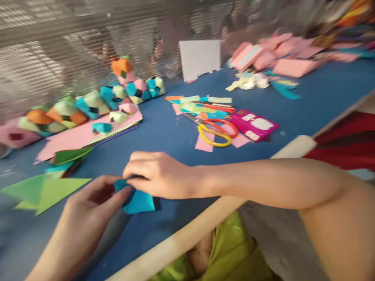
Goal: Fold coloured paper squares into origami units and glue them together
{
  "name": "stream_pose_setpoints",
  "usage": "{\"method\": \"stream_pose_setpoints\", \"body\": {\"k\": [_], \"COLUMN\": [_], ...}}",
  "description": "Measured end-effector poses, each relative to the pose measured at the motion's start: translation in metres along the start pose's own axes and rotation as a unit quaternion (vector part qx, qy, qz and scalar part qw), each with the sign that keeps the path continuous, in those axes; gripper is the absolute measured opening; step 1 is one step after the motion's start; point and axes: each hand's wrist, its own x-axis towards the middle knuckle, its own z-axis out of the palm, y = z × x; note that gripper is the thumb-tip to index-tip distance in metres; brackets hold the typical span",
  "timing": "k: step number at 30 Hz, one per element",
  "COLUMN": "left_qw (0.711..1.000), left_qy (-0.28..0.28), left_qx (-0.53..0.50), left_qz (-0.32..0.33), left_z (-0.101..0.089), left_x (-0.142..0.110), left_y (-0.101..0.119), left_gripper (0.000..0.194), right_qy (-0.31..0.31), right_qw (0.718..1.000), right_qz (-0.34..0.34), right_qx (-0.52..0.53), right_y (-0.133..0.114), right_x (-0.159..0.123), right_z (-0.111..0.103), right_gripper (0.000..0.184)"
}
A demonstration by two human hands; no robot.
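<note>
Palm-down right hand (pixel 159 175) sits beside left hand (pixel 90 203), each grip pinched on blue paper (pixel 140 203).

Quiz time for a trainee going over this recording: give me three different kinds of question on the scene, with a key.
1. Multiple choice: which colour is the paper piece that the left hand and right hand both hold?
A) orange
B) blue
C) pink
2. True or false: the right hand grips the magenta packet.
3. Fill in: the scissors loop nearest the person is ___.
Key: 1. B. 2. False; the magenta packet lies apart from both hands. 3. Yellow.
</note>
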Motion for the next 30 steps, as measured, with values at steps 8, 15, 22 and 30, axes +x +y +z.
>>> {"method": "stream_pose_setpoints", "body": {"k": [8, 15, 22, 30], "left_qw": [0.99, 0.981, 0.98, 0.99], "left_qy": [0.023, 0.013, 0.005, 0.02], "left_qx": [-0.14, -0.186, -0.199, -0.141], "left_qz": [-0.01, -0.044, -0.022, 0.024], "left_z": [0.019, 0.022, 0.02, 0.022], "left_x": [-0.008, -0.008, -0.011, -0.015], "left_y": [0.033, 0.037, 0.035, 0.031], "left_gripper": [0.021, 0.02, 0.019, 0.022], "right_qy": [0.13, 0.115, 0.074, 0.147], "right_qw": [0.989, 0.992, 0.991, 0.989], "right_qz": [0.036, -0.056, -0.107, 0.016], "right_qx": [0.054, -0.002, -0.033, -0.01], "right_y": [-0.003, 0.0, -0.002, -0.006], "right_x": [-0.002, -0.005, -0.009, -0.004], "right_z": [0.005, 0.006, 0.005, 0.007], "right_gripper": [0.01, 0.013, 0.02, 0.01]}}
